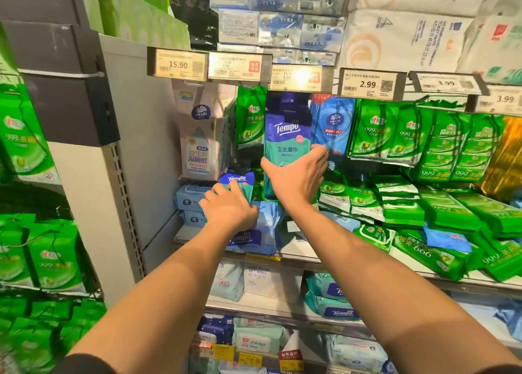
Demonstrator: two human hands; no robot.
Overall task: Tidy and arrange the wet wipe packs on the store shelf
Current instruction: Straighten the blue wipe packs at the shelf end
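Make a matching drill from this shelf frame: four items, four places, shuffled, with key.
Items
1. tall Tempo pack
2. small Tempo pack
3. Vinda pouch
4. 2.99 price tag

Places
A. on the shelf rail, above the green hanging packs
B. gripped upright in the right hand
C. hanging at the far left, under the 15.90 tag
D. under the fingers of the left hand, low on the shelf

Pairs: 1-B, 2-D, 3-C, 4-A
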